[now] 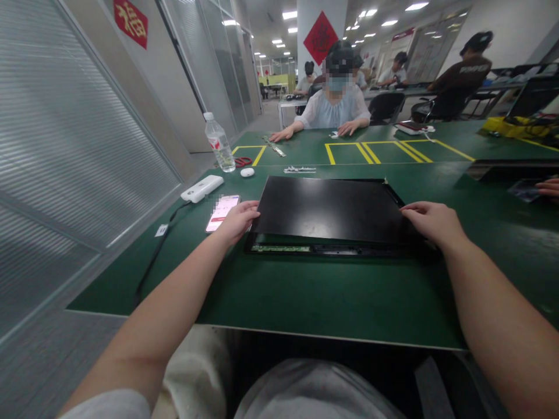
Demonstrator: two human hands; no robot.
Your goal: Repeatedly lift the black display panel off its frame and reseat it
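A flat black display panel (323, 206) is held at its two side edges, tilted over a black frame (371, 250) on the table. My left hand (242, 221) pinches the panel's left edge. On the opposite side, my right hand (432, 221) grips the right edge with thumb and fingers together. Along the near side, a gap shows between panel and frame, where a strip of green circuit board (282, 248) is visible. The rest of the frame's inside is hidden under the panel.
Left of the panel lie a phone (222, 213), a white power bank (202, 189) with a black cable, a white case (247, 172), red scissors (243, 162) and a water bottle (219, 142). White strips (300, 170) lie behind the panel. A person (336, 107) sits opposite; another's hand (549, 189) is at right.
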